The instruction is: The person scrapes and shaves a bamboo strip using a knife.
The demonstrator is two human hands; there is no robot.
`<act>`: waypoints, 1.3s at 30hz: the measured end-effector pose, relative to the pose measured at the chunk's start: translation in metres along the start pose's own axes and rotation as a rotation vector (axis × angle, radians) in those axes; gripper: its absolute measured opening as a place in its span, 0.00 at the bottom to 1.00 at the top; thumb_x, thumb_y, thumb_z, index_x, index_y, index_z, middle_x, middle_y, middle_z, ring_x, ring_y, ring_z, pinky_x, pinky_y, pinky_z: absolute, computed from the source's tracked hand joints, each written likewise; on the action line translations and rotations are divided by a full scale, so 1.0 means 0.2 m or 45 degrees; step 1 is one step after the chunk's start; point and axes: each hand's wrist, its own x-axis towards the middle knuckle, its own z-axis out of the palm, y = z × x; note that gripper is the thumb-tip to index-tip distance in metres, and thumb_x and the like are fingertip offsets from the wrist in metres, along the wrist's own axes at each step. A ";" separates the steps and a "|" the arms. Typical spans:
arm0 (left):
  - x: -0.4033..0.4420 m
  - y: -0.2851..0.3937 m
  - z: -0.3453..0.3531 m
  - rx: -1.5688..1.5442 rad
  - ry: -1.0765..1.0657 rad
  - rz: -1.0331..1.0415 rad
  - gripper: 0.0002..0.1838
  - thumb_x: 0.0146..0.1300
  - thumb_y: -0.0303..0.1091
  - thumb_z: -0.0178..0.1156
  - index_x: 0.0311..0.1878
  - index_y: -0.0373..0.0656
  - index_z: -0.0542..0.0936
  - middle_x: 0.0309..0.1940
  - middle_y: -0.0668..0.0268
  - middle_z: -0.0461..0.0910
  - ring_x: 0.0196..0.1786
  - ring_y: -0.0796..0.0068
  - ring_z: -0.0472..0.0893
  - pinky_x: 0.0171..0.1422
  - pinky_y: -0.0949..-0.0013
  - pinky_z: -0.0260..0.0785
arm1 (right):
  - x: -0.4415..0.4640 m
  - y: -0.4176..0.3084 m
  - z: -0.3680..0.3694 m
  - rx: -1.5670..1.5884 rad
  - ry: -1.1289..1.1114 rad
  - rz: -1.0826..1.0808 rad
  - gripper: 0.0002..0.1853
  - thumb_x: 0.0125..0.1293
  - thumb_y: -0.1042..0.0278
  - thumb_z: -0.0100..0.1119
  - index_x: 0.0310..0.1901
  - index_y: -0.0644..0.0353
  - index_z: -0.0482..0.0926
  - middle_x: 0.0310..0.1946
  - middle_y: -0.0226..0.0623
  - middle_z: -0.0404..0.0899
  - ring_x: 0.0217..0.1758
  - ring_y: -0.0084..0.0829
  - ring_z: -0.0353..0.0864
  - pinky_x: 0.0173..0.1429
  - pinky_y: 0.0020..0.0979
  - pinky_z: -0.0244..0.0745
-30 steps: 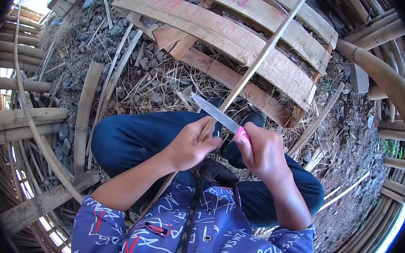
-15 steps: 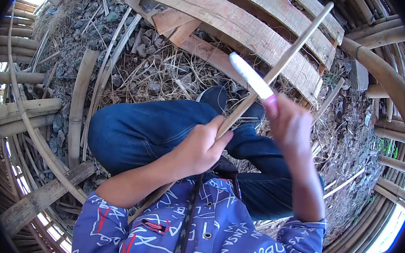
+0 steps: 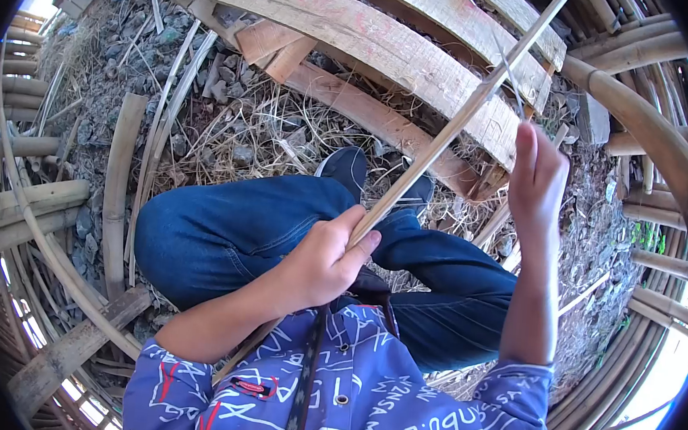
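Note:
A long, thin bamboo stick [image 3: 438, 146] slants from my lap up to the right, over the wooden pallet. Its lower part is in my left hand [image 3: 326, 256], fingers wrapped round it and the thumb along its side. My right hand [image 3: 539, 178] is closed on a knife, whose blade [image 3: 510, 76] now appears nearly edge-on as a thin grey line. The blade crosses the stick near its upper end; whether it touches cannot be told. The knife's handle is hidden inside the fist.
The slatted wooden pallet [image 3: 390, 45] lies just ahead of my shoes [image 3: 343, 170]. Stones, straw and shavings cover the ground [image 3: 242, 122]. A bamboo pole [image 3: 123, 173] lies to the left, and bamboo rails [image 3: 673, 140] enclose both sides.
My right hand has moved up and to the right along the stick, and the knife has turned from its flat side to its edge. My left hand keeps its hold on the stick.

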 end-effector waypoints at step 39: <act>0.05 -0.09 0.05 -0.058 0.005 -0.025 0.10 0.68 0.34 0.53 0.35 0.37 0.72 0.19 0.72 0.67 0.24 0.85 0.63 0.27 0.73 0.57 | -0.14 0.04 0.02 0.130 -0.087 0.084 0.23 0.72 0.51 0.49 0.27 0.63 0.73 0.12 0.39 0.68 0.14 0.39 0.67 0.23 0.37 0.59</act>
